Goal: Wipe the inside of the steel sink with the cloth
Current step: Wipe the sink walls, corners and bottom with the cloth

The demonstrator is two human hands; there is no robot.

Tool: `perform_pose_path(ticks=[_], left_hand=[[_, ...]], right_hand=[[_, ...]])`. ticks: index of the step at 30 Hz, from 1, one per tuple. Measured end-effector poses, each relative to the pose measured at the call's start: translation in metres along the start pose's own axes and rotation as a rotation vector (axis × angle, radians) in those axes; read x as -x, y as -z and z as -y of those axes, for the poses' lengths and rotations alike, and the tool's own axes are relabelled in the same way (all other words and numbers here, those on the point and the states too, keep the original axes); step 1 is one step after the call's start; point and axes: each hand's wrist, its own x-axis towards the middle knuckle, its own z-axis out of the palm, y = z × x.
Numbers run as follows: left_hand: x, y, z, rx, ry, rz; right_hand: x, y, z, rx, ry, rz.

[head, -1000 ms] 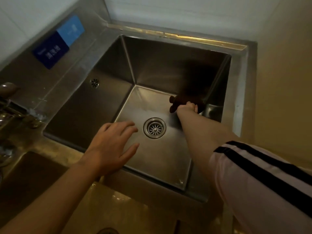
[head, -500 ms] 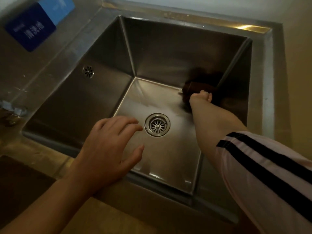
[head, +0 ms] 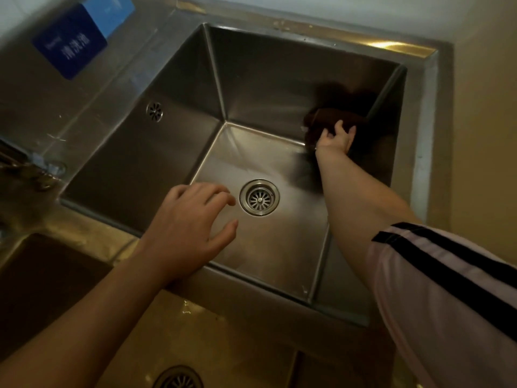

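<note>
The dark cloth (head: 333, 120) sits bunched in the sink's (head: 179, 88) far corner, right of centre in the frame, pressed where back wall meets floor. The right hand (head: 335, 137) clamps it from below-left. The left hand (head: 190, 225), fingers spread and empty, hovers lower left beside the drain (head: 259, 197), well apart.

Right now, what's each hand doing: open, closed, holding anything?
Left hand: open, fingers spread, empty, over the sink's near rim.
Right hand: closed on the dark cloth, at the sink's far right corner.
</note>
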Motion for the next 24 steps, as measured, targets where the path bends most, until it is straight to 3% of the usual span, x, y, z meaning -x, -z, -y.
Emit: perform_pose_path(ticks=[3, 9, 13, 19, 24], left_hand=[[0.001, 0.002, -0.004, -0.005, 0.003, 0.012], [0.0, 0.003, -0.006, -0.012, -0.009, 0.022], [-0.001, 0.001, -0.002, 0.007, -0.015, 0.008], [-0.002, 0.002, 0.0, 0.018, -0.011, 0.058], [-0.003, 0.0, 0.002, 0.048, -0.013, 0.073]], right_hand=[[0.017, -0.016, 0.02, 0.066, 0.041, 0.014], [0.003, -0.009, 0.004, 0.679, 0.49, 0.122], [-0.026, 0.027, -0.026, 1.268, 0.788, 0.226], [-0.031, 0.085, -0.078, 1.755, 0.716, 0.388], [-0.023, 0.095, -0.1, 1.971, 0.797, 0.429]])
